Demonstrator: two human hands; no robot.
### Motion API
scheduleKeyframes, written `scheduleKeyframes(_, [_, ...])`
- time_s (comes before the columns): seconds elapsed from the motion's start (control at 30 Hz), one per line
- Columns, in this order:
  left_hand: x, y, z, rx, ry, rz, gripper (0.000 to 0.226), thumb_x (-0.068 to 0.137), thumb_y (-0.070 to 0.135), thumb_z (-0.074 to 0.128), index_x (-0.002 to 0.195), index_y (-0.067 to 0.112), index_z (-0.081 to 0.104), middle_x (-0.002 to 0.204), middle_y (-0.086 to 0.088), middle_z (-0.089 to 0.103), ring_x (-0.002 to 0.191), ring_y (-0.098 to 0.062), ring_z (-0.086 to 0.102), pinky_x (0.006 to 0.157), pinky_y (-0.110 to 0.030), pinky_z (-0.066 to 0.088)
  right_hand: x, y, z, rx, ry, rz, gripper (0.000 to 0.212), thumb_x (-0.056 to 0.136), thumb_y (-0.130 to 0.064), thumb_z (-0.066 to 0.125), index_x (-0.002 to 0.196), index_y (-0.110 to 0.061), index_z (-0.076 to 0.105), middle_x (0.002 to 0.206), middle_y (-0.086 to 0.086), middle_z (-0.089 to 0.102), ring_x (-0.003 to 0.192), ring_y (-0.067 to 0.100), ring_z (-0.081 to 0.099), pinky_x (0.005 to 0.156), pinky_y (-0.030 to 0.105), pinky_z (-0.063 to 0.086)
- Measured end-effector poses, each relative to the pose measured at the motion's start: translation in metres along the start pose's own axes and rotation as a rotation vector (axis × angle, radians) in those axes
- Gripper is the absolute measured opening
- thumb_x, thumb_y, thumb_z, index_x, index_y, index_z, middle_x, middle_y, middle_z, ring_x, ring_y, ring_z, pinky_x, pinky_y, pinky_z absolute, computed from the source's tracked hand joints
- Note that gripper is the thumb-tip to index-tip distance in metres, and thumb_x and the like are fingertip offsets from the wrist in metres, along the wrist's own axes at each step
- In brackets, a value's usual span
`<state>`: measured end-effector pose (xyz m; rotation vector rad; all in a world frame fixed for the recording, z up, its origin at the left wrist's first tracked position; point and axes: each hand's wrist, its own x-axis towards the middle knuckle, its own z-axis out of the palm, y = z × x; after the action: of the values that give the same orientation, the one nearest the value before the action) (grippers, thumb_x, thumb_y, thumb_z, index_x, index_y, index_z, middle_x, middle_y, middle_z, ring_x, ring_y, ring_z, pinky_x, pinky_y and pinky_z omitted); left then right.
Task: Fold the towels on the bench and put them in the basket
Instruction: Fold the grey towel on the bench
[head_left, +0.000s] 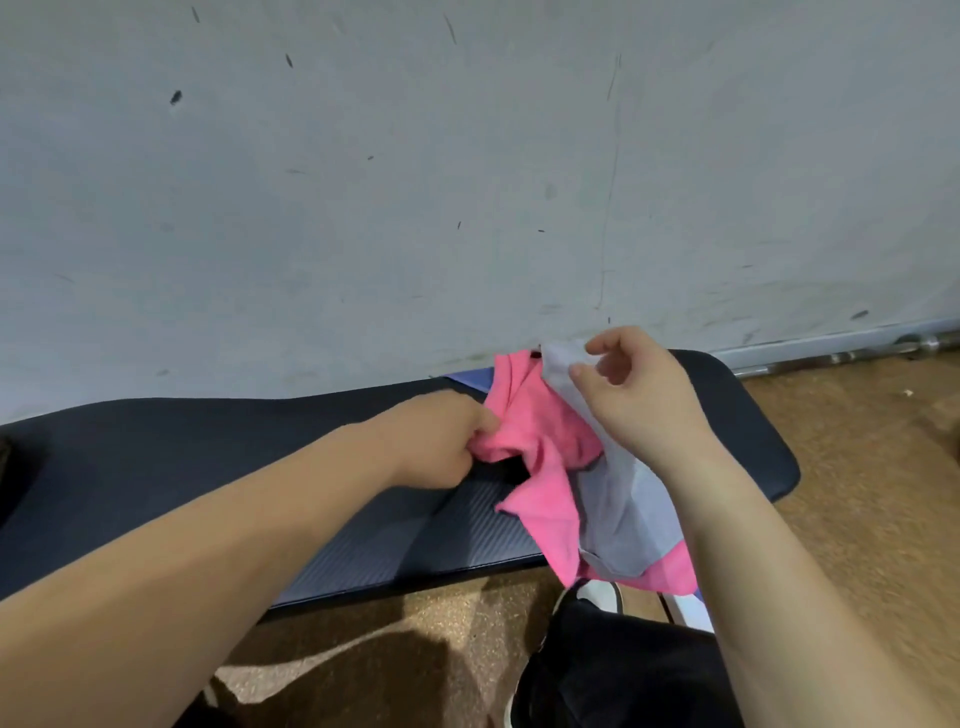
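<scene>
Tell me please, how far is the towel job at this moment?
Done: nothing looks folded yet, and no basket is in view. In hand: the left hand grips the crumpled pink towel on the bench; the right hand pinches a corner of the grey towel. Left: folding both, plus a purple cloth behind them, then filling the basket.

The left forearm runs bare from the lower left of the frame to mid-frame, where the left hand (441, 441) curls knuckles-up, gripping a pink towel (540, 415). The right hand (639, 395), raised right of centre, pinches a grey towel (613, 509) between thumb and forefinger.
</scene>
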<state>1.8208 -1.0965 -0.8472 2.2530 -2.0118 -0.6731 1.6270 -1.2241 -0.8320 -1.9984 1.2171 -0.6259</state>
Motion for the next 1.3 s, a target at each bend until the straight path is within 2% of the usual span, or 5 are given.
scheduleKeyframes(0.13, [-0.003, 0.002, 0.020, -0.187, 0.063, -0.083, 0.040, 0.087, 0.019, 0.057, 0.120, 0.037, 0.069, 0.116, 0.012, 0.071, 0.101, -0.009, 0.063, 0.095, -0.032, 0.053, 0.011, 0.040, 0.002, -0.463, -0.279, 0.349, 0.079, 0.078, -0.063, 0.070, 0.137, -0.015, 0.050, 0.141, 0.013, 0.046, 0.131, 0.037, 0.045, 0.105, 0.051, 0.047])
scheduleKeyframes(0.43, [0.023, 0.042, 0.082, -0.252, 0.002, 0.032, 0.056, 0.098, 0.042, 0.060, 0.152, 0.036, 0.046, 0.159, 0.009, 0.044, 0.148, -0.012, 0.035, 0.120, -0.032, 0.030, 0.013, 0.047, -0.017, -0.313, 0.005, 0.158, 0.017, 0.087, -0.029, 0.061, 0.072, -0.024, 0.053, 0.093, -0.002, 0.064, 0.082, 0.029, 0.061, 0.064, 0.034, 0.048])
scheduleKeyframes(0.73, [0.035, 0.096, 0.084, -0.932, 0.150, -0.085, 0.033, 0.089, 0.001, 0.049, 0.102, 0.018, 0.075, 0.081, 0.006, 0.075, 0.075, -0.011, 0.069, 0.081, -0.029, 0.058, -0.009, 0.009, -0.029, 0.161, 0.095, -0.159, 0.016, 0.100, -0.022, 0.059, 0.089, -0.012, 0.052, 0.061, -0.008, 0.043, 0.056, 0.005, 0.042, 0.055, 0.014, 0.036])
scheduleKeyframes(0.97, [0.021, 0.034, -0.001, -0.516, 0.655, 0.002, 0.059, 0.089, 0.021, 0.068, 0.145, 0.022, 0.051, 0.149, -0.001, 0.048, 0.134, -0.017, 0.052, 0.108, -0.037, 0.047, -0.052, -0.048, -0.027, -0.086, -0.062, -0.605, 0.007, 0.093, -0.023, 0.059, 0.087, -0.021, 0.057, 0.078, -0.008, 0.059, 0.082, 0.020, 0.055, 0.076, 0.045, 0.047])
scheduleKeyframes(1.3, [0.006, 0.008, -0.073, -0.491, 0.858, -0.248, 0.041, 0.077, 0.008, 0.047, 0.101, 0.028, 0.074, 0.095, 0.006, 0.074, 0.092, -0.019, 0.067, 0.082, -0.030, 0.055, -0.067, -0.073, -0.037, 0.329, 0.134, -0.507, 0.017, 0.099, -0.010, 0.063, 0.086, -0.019, 0.057, 0.079, -0.007, 0.058, 0.072, 0.004, 0.053, 0.068, 0.015, 0.041])
